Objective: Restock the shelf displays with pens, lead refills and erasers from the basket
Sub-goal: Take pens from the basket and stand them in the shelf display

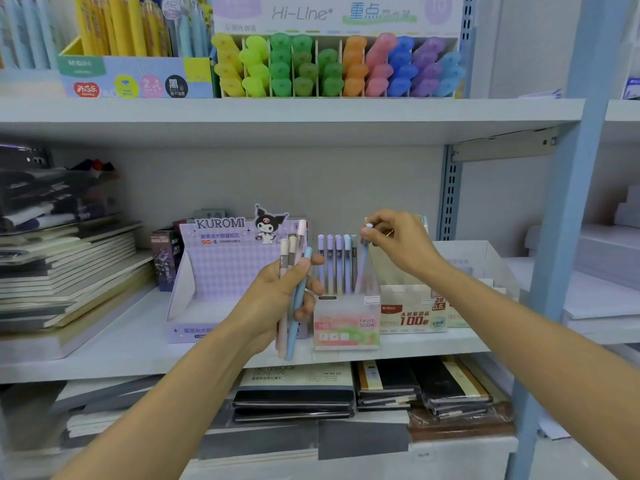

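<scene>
Pinching a lead tube (362, 268) at the Fruit Soda box (346, 327), right grip (398, 242); left grip (277, 292) around a tube bundle (293, 249).

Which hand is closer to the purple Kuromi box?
Left. The left hand holds tubes in front of the Kuromi box; the right hand, pinching one tube, is off to its right.

The slim pastel plastic refill tubes (338, 265) look smooth and matt. The pink-printed plastic display box (346, 327) is frosted, the purple cardboard display tray (221, 271) matt.
</scene>
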A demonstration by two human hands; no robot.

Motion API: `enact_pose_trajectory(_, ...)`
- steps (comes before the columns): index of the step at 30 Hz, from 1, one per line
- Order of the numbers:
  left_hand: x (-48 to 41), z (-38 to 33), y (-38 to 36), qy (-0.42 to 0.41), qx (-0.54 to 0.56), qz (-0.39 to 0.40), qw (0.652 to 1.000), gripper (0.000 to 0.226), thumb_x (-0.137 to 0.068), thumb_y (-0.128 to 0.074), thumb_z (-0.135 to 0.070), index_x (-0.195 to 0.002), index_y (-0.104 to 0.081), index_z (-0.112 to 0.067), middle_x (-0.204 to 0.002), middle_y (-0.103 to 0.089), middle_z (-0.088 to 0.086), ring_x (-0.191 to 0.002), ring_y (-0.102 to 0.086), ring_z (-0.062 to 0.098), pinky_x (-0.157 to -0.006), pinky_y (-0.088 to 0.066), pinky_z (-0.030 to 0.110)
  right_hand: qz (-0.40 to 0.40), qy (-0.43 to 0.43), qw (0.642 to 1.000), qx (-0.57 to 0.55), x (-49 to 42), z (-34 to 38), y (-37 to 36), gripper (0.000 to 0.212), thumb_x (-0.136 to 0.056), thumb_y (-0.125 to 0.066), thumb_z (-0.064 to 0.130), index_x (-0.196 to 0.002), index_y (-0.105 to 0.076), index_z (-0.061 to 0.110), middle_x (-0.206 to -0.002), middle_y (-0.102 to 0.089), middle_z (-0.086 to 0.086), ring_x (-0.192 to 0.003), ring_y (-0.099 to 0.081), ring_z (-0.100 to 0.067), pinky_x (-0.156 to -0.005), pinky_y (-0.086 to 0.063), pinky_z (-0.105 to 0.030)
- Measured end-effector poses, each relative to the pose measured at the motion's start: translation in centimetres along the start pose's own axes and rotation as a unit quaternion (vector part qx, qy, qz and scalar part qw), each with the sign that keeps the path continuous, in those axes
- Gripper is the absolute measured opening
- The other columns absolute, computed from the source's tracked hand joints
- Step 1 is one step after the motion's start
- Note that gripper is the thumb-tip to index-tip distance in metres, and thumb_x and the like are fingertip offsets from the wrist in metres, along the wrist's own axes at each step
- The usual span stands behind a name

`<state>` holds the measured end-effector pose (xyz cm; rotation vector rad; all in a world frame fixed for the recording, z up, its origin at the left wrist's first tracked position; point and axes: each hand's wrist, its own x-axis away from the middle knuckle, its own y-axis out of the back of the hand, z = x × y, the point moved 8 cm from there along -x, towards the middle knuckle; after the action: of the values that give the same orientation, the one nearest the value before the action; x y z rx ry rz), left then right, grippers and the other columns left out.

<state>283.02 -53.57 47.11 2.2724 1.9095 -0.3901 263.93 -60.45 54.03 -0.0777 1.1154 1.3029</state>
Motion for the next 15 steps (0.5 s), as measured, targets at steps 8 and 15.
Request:
enact_pose_trajectory(8,0.1,0.5,-0.2,0.012,0.010,0.028,0.999,0.024,-0.102,-0.044,-0.012,-0.117,-0.060,-0.003,-0.074,-0.068,0.004,-0.057,-0.056,0.011,-0.052,-0.047,0.019,-0.024,0.009,1.000,-0.005,-0.5,0.0,-0.8,0.015,-0.087,-0.071,0.021,-0.098,-0.061,0.019,-0.077,-0.068,0.009,-0.076,-0.063,-0.006,-0.072,-0.050,-0.021)
enact_pose_trajectory(15,0.4,0.2,0.1,-0.003,0.027,0.041,0.999,0.025,-0.100,-0.048,-0.014,-0.113,-0.065,-0.003,-0.080,-0.070,0.006,-0.066,-0.063,0.012,-0.063,-0.054,0.020,-0.027,0.006,0.997,0.078,-0.7,-0.3,-1.6,0.014,-0.086,-0.072,0.026,-0.092,-0.075,0.015,-0.081,-0.053,0.010,-0.076,-0.049,-0.003,-0.072,-0.040,-0.027)
